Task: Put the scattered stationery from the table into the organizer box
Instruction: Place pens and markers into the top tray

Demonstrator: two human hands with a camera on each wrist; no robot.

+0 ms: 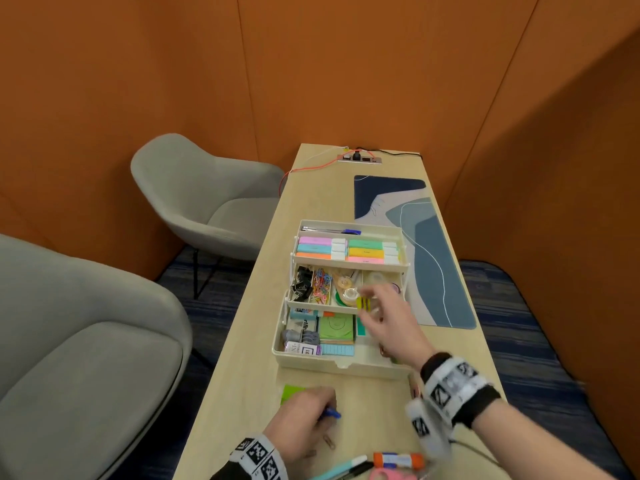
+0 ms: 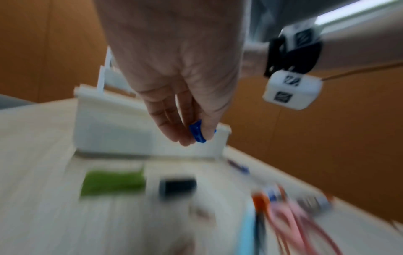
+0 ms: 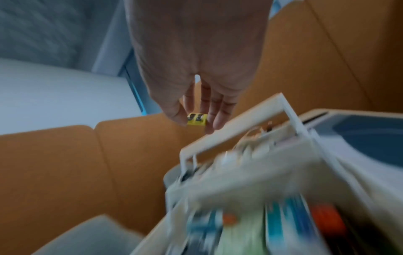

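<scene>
A cream tiered organizer box (image 1: pixel 311 362) stands open in the middle of the table, its trays stepped back. My right hand (image 1: pixel 372 306) hovers over its middle tray and pinches a small yellow sharpener (image 1: pixel 363 303) (image 3: pixel 197 119) between thumb and fingers. My left hand (image 1: pixel 313 415) is low over the near table and pinches a small blue clip (image 1: pixel 330 413) (image 2: pixel 197 132). A green sticky-note pad (image 1: pixel 292 393) (image 2: pixel 113 182) lies just beyond the left hand. Both wrist views are motion-blurred.
At the near edge lie an orange-capped glue stick (image 1: pixel 398 460), pens (image 1: pixel 343 469), pink scissors (image 1: pixel 391 475) and a paper clip (image 1: pixel 329 441). A blue desk mat (image 1: pixel 433 251) lies right of the box. Grey chairs (image 1: pixel 201 199) stand left of the table.
</scene>
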